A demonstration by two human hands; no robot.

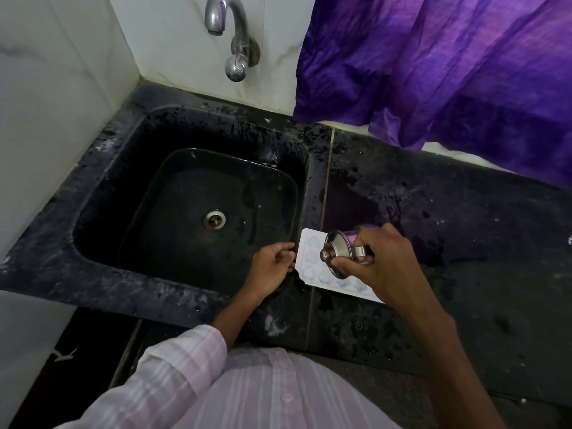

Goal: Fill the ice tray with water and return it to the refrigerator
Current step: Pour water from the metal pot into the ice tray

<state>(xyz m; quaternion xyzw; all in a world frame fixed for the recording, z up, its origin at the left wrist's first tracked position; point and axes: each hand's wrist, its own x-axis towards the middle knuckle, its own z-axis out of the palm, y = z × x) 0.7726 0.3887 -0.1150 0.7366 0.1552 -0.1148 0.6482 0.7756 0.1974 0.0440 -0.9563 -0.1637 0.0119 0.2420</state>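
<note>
White ice tray (pixel 310 244) shows rounded cells; left hand (pixel 272 265) pinches its edge, right hand (pixel 390 269) grips steel cup (pixel 340 249).

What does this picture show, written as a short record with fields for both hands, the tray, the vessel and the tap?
left hand: holds the left edge of the ice tray
right hand: grips the steel vessel, tipped on its side above the tray
ice tray: white, flat on the black counter, just right of the sink
water in tray: cannot tell
tap: on the wall above the sink, no water seen running
background: purple curtain hanging over the counter
</note>
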